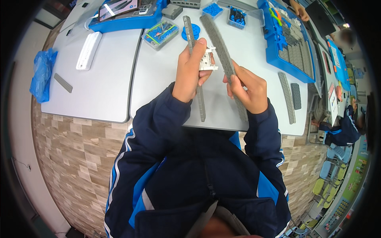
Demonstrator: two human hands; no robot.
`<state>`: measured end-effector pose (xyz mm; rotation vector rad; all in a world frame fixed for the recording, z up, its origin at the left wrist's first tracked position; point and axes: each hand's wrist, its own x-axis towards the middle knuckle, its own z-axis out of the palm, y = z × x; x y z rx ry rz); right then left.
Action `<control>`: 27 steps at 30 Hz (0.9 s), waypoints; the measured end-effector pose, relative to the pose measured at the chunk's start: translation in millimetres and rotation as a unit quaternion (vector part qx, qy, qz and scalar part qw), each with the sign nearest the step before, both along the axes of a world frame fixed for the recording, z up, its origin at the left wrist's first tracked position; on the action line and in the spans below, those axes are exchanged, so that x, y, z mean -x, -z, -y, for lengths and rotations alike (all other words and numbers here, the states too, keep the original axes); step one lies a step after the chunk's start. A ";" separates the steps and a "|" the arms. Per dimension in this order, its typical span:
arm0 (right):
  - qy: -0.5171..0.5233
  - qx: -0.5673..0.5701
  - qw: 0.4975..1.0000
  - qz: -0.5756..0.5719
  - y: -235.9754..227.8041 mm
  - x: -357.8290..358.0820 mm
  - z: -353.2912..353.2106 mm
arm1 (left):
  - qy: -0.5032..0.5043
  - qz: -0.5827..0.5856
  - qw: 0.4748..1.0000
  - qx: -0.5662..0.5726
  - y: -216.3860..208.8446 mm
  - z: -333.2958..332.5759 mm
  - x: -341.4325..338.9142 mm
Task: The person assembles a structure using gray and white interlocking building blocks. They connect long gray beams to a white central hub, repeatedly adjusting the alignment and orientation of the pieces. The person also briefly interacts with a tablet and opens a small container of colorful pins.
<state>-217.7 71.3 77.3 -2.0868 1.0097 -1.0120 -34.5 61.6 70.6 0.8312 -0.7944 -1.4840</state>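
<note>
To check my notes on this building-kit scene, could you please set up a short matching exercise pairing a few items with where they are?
Things:
1. White connector block
2. Long grey beam
3. Blue plastic bag
4. Blue gear wheel

Places:
A. At the table's far left edge
B. Held in the right hand
C. Flat on the table behind the hands
D. Held with a narrower grey beam in the left hand

Pairs: 1-D, 2-B, 3-A, 4-C
</note>
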 end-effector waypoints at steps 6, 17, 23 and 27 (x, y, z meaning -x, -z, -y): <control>-0.004 -0.209 0.938 0.277 -1.1 -10.7 3.6 | -0.006 -0.052 0.999 0.000 -4.8 -4.7 9.7; -0.081 -0.299 0.882 0.354 -6.5 -17.9 -9.8 | -0.044 0.049 0.995 0.071 -27.6 -24.7 12.2; -0.115 -0.262 0.896 0.340 -2.4 -18.8 -11.6 | -0.026 0.070 0.996 0.042 -34.3 -23.5 12.6; -0.150 -0.312 0.855 0.386 0.4 -15.7 -8.6 | -0.017 0.069 0.996 0.053 -37.5 -25.9 13.8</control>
